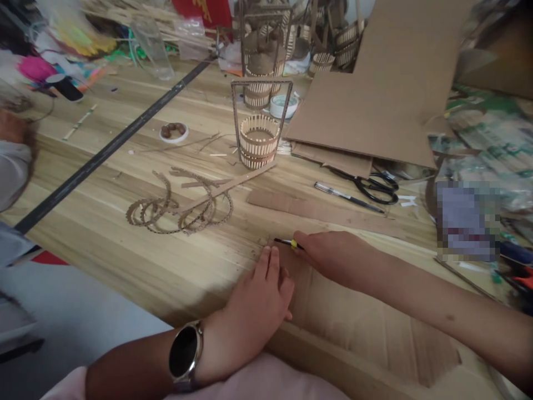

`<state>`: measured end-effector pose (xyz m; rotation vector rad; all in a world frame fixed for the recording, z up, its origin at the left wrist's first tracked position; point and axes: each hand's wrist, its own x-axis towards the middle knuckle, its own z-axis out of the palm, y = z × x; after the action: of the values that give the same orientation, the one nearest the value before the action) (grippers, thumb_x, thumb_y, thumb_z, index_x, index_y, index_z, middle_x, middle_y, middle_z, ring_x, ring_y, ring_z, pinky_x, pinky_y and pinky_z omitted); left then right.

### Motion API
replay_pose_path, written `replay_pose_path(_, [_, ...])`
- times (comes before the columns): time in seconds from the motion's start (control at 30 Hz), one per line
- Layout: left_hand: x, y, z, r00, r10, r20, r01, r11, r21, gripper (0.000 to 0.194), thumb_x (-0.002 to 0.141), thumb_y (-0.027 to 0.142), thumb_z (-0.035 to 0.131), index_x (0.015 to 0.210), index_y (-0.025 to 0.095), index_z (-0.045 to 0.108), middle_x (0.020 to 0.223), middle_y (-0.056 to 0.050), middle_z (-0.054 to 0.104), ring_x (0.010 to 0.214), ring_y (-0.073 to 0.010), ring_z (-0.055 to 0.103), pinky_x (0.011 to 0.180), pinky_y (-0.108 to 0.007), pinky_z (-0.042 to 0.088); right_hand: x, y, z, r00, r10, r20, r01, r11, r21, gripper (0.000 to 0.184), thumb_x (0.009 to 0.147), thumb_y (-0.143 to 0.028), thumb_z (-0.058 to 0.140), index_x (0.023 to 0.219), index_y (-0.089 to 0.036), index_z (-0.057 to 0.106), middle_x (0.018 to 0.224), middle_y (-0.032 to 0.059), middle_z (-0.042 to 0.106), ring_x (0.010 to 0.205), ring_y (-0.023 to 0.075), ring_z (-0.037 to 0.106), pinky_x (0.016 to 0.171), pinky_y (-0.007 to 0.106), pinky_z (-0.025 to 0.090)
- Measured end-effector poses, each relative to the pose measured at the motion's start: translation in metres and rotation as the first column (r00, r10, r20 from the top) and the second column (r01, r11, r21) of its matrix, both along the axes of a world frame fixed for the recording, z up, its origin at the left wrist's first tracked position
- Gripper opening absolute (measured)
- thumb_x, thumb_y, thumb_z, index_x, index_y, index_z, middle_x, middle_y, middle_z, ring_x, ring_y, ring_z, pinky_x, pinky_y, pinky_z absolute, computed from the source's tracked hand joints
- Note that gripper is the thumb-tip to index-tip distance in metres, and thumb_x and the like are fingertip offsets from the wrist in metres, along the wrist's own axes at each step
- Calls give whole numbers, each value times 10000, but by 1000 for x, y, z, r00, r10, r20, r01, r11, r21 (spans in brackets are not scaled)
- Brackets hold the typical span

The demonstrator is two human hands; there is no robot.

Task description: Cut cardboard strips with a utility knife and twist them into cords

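Note:
A brown corrugated cardboard piece [366, 322] lies along the table's near edge. My left hand [260, 300], with a watch on its wrist, rests flat on the left end of this cardboard, fingers stretched forward. In my right hand [328, 253] is a utility knife [295, 244] with a yellow part showing. Its dark blade points left at the cardboard's upper left corner, just beyond my left fingertips. Whether the blade touches the cardboard I cannot tell. Farther off lies a narrow cardboard strip [300, 206], and left of it are curled cardboard strips [187, 208].
A small stick basket [259, 141] with a square handle stands mid-table, with several similar baskets behind. Scissors [375, 186] and a pen [347, 197] lie right of centre. Large cardboard sheets [387, 94] cover the back right. A dark metal strip [120, 141] crosses the left; another person's arm [12, 161] is there.

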<state>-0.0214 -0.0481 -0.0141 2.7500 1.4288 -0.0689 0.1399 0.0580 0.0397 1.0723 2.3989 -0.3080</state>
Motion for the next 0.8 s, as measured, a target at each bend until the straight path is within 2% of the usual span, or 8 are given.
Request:
replay_pose_path(0.17, [4, 1, 1, 998, -12, -60, 9, 998, -57, 863, 776, 584, 733, 1356, -24, 536, 1426, -363, 443, 1337, -432, 477, 987, -469, 548, 1, 0, 1, 999, 50, 3, -50, 999, 19, 155, 962, -162, 474, 1003, -161, 623, 781, 92, 741, 715, 239, 736, 516, 270, 390])
replay_pose_path(0.3, [6, 1, 9, 997, 14, -78, -21, 996, -91, 840, 800, 542, 738, 1391, -11, 515, 1462, -340, 410, 1372, -436, 430, 1019, -499, 525, -1, 1, 3, 989, 146, 13, -147, 986, 79, 164, 868, -57, 533, 942, -162, 635, 743, 74, 726, 696, 231, 727, 514, 264, 374])
replay_pose_path(0.4, [8, 1, 18, 995, 14, -99, -26, 993, -118, 816, 808, 495, 752, 1394, -18, 508, 1464, -336, 409, 1379, -437, 417, 1032, -512, 513, -5, 2, 4, 984, 178, 16, -178, 980, 91, 191, 852, -35, 516, 889, -168, 649, 756, 68, 729, 690, 227, 716, 498, 272, 359])
replay_pose_path(0.5, [12, 3, 21, 995, 15, -98, -30, 987, -157, 881, 749, 477, 812, 1395, -36, 500, 1460, -354, 398, 1372, -454, 416, 1020, -502, 525, -7, 6, 2, 984, 179, 26, -180, 980, 83, 190, 840, -45, 509, 854, -169, 652, 710, 64, 713, 634, 220, 693, 473, 282, 326])
replay_pose_path(0.63, [18, 3, 15, 994, 83, -77, -96, 979, -181, 1034, 603, 525, 892, 1388, -30, 511, 1453, -374, 390, 1345, -484, 442, 944, -512, 570, -2, 12, -3, 982, 187, 15, -187, 982, 10, 185, 824, -55, 513, 840, -180, 648, 641, 42, 677, 569, 197, 653, 468, 278, 314])
replay_pose_path(0.8, [23, 2, 11, 990, 104, -93, -117, 982, -151, 922, 625, 540, 873, 1341, 36, 582, 1433, -336, 460, 1310, -478, 494, 887, -533, 588, 9, 9, -12, 990, 140, -3, -140, 990, -26, 185, 813, -70, 538, 855, -204, 657, 636, 44, 667, 575, 201, 647, 497, 286, 364])
